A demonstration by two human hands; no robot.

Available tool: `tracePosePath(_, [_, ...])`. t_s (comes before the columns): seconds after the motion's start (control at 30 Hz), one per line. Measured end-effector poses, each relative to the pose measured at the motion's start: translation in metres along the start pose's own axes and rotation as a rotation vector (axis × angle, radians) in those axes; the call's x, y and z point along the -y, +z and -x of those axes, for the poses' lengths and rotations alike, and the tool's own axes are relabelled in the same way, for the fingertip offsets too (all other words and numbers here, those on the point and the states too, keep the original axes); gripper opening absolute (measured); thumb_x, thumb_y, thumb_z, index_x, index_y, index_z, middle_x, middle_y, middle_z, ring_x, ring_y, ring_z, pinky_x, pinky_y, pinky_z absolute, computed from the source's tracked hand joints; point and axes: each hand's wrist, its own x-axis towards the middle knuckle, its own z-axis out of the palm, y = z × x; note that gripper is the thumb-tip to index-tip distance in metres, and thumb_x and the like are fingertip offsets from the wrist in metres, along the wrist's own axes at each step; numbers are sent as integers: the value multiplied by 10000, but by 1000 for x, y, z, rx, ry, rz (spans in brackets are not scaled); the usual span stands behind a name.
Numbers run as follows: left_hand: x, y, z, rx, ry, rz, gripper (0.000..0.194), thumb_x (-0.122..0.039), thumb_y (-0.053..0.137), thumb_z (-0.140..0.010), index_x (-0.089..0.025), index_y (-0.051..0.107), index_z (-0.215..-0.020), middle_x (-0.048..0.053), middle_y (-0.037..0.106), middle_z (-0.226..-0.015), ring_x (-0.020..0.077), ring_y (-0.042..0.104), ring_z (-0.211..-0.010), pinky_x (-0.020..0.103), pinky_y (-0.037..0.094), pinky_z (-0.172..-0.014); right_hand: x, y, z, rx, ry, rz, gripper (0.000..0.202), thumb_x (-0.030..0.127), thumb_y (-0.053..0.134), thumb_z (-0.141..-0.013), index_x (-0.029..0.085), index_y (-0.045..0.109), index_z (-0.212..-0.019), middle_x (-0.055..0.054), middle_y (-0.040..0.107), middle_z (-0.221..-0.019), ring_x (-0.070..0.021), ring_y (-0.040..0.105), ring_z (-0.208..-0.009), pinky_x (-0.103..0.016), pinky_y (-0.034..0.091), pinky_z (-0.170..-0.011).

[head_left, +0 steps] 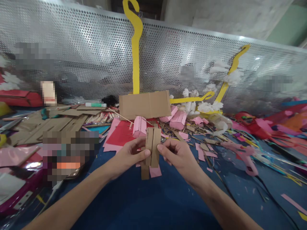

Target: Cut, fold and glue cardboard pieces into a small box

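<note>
Between my two hands, above the blue surface, stands a small piece of brown cardboard with a dark lengthwise seam or crease. My left hand is closed on its left side, thumb on the front face. At the right edge, my right hand pinches the same piece with thumb and fingers. Beneath it show a brown cardboard strip and a pink paper scrap. Just behind are a folded pink paper shape and a red sheet.
A pink glue gun with a black cord lies at right. Behind, a cardboard block stands before a tall yellow hooked cutout and a perforated metal panel. Cardboard sheets are piled at left; paper scraps litter the right.
</note>
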Motion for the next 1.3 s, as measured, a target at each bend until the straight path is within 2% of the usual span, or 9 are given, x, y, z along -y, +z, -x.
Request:
tracePosePath(0.17, [-1,-1,2,45,-8,11,607,-434,728,-931,-266,541,-1483,133,638,-1365,276,632,-1159,332,526,-825,-1,0,0,-25,-20,7,386,506,695,-919,216,556,-706,58,455,-602,-104,394,-532,-270,295,-496])
tracePosePath(0.37, [2,-2,0,52,14,-10,666,-443,740,-919,-268,510,-1519,148,620,-1415,286,649,-1120,348,529,-809,0,1,1,-36,-39,9,386,502,685,-926,216,556,-702,58,469,-593,-106,407,-531,-274,303,-507])
tracePosePath(0.53, [4,-3,-1,24,36,0,632,-398,766,-907,-266,540,-1482,136,582,-1472,306,619,-1227,374,528,-896,-2,3,2,-50,-51,15,371,488,659,-953,212,569,-722,46,516,-606,-112,451,-538,-271,340,-522])
tracePosePath(0.7, [6,-5,-1,11,9,-6,658,-401,762,-909,-275,506,-1502,142,625,-1421,308,647,-1197,389,531,-888,-2,5,3,-54,-61,25,382,501,642,-961,205,593,-724,22,574,-638,-123,497,-567,-273,389,-551])
tracePosePath(0.9, [5,-6,0,1,13,-83,658,-418,758,-905,-290,515,-1504,146,610,-1450,331,651,-1198,375,545,-827,-1,6,2,-49,-73,36,377,490,648,-951,214,585,-703,27,567,-622,-118,476,-540,-276,364,-528])
tracePosePath(0.97, [3,-5,0,3,17,-76,662,-410,771,-897,-294,522,-1499,134,604,-1470,334,639,-1236,409,546,-907,-2,5,1,-51,-73,45,367,481,646,-952,215,583,-706,29,561,-622,-119,478,-542,-277,370,-530])
tracePosePath(1.1, [1,-4,-2,0,60,-3,548,-425,709,-948,-235,585,-1447,141,618,-1463,315,606,-1297,469,473,-1093,0,3,0,-33,-115,100,328,426,643,-960,215,592,-715,32,560,-624,-118,484,-548,-275,373,-537])
tracePosePath(1.2, [1,-5,-4,-32,116,46,481,-433,638,-996,-221,606,-1427,151,631,-1444,309,622,-1270,469,498,-1065,2,2,0,5,-138,143,304,385,641,-965,217,598,-716,27,576,-628,-126,509,-568,-271,386,-549])
tracePosePath(1.3, [2,-7,-4,-33,175,47,482,-401,669,-983,-234,605,-1430,146,650,-1417,317,625,-1259,460,525,-1025,2,3,2,16,-140,158,253,362,642,-967,213,624,-763,10,621,-691,-140,556,-631,-272,418,-583])
